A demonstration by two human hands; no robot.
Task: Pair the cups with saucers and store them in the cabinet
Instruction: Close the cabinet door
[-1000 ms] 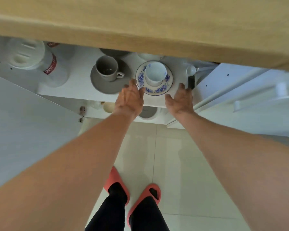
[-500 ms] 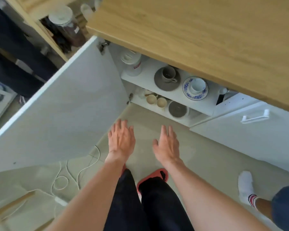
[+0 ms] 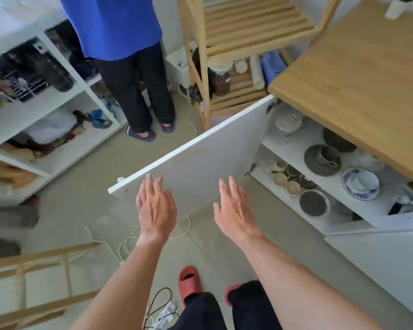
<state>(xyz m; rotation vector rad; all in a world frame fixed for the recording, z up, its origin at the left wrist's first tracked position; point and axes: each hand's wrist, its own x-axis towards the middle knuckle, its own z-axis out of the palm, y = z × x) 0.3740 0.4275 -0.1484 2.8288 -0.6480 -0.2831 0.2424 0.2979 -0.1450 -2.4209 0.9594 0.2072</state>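
On the upper shelf of the open white cabinet [image 3: 358,211] a white cup [image 3: 365,181] sits on a blue-flowered saucer [image 3: 347,184]. Left of it a grey cup [image 3: 327,156] sits on a grey saucer [image 3: 314,164]. My left hand [image 3: 156,207] and my right hand [image 3: 235,208] hover palm down over the floor, well short of the cabinet, fingers spread and holding nothing. My left hand is in front of the open cabinet door [image 3: 196,160].
A white lidded jar [image 3: 284,126] stands at the shelf's left end. Small cups [image 3: 285,182] and a dark bowl [image 3: 314,203] fill the lower shelf. A wooden countertop [image 3: 358,75] overhangs the cabinet. A person in blue [image 3: 126,55] stands ahead. Cables [image 3: 129,241] lie on the floor.
My hands have drawn back from the flowered saucer and away from the cabinet. The view has pulled out and turned left, showing the door, the floor and the room.
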